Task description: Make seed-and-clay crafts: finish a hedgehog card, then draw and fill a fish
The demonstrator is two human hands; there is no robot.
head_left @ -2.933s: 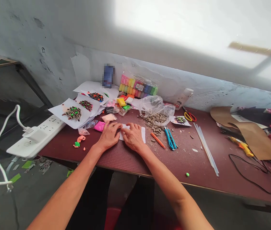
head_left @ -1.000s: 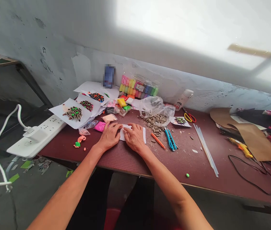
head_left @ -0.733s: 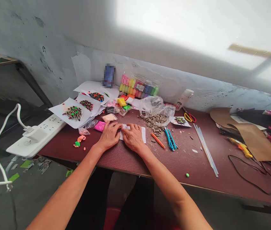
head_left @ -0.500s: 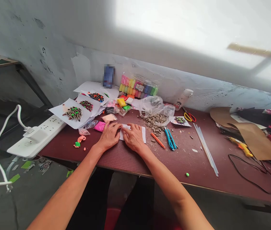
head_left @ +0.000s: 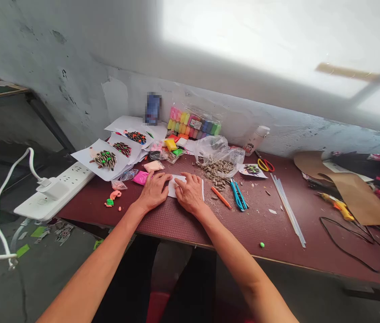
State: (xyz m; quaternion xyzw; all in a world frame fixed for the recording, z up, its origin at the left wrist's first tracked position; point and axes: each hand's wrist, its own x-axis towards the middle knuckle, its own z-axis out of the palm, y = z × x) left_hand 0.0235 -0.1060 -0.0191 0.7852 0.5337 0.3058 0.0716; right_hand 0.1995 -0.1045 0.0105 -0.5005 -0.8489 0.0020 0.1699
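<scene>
A small white sheet of paper (head_left: pixel 172 188) lies flat on the dark red table in front of me. At its left edge rests my left hand (head_left: pixel 153 192), palm down, fingers stretched forward and the thumb reaching onto the paper. My right hand (head_left: pixel 190 194) lies on the sheet's right part with its fingers apart and covers much of it. Neither hand appears to grip anything. Just beyond my left fingers are a pink clay packet (head_left: pixel 140 177) and a pale peach packet (head_left: pixel 154 166). An orange pen-like stick (head_left: pixel 221 198) and a turquoise utility knife (head_left: pixel 238 195) lie right of my right hand.
Sunflower seeds (head_left: pixel 217 170) spill from a clear bag. Seed-covered pictures (head_left: pixel 105 160) lie at left by a white power strip (head_left: pixel 53 193). Scissors (head_left: pixel 265 163), clear glue sticks (head_left: pixel 288 210) and a corded yellow glue gun (head_left: pixel 340 207) lie to the right.
The fingers of my right hand have shifted slightly right on the paper, uncovering more of its middle. My left hand stays at the sheet's left edge. The view has shifted slightly.
</scene>
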